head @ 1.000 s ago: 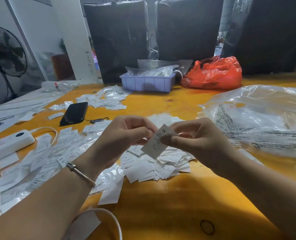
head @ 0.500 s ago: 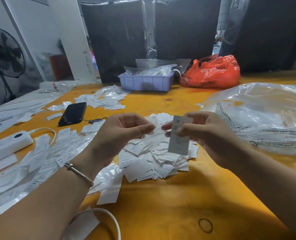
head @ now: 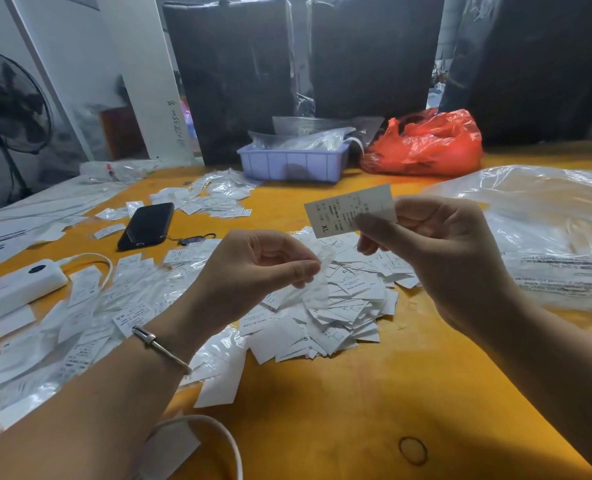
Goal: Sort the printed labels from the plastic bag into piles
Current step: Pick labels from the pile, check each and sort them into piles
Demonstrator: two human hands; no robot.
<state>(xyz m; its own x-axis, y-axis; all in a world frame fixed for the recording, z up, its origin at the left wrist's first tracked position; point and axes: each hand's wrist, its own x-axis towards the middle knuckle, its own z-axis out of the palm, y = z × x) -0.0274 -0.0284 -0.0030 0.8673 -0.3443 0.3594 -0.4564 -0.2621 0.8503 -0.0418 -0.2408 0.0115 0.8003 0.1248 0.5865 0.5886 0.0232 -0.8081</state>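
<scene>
Your right hand (head: pixel 440 258) lifts a label (head: pixel 350 209) above the label pile (head: pixel 339 317), with your left hand (head: pixel 253 268) just left of it. The phone (head: pixel 146 226) lies further left, the tray (head: pixel 292 165) behind, the plastic bag (head: pixel 537 233) right.

Yellow-orange table (head: pixel 322 420) with the things lying directly on it. Centre: a loose heap of white printed labels (head: pixel 339 313). Left: a spread of labels in clear sleeves (head: pixel 79 327), a white power strip (head: pixel 13 285) with its cable (head: pixel 218 434), and a black phone (head: pixel 147 225). Far side: a smaller scatter of sleeved labels (head: pixel 214 195), a lilac tray (head: pixel 292 164) and a red plastic bag (head: pixel 426 143). Right: a large clear plastic bag (head: pixel 544 233). Near edge: a small dark ring (head: pixel 413 451).
</scene>
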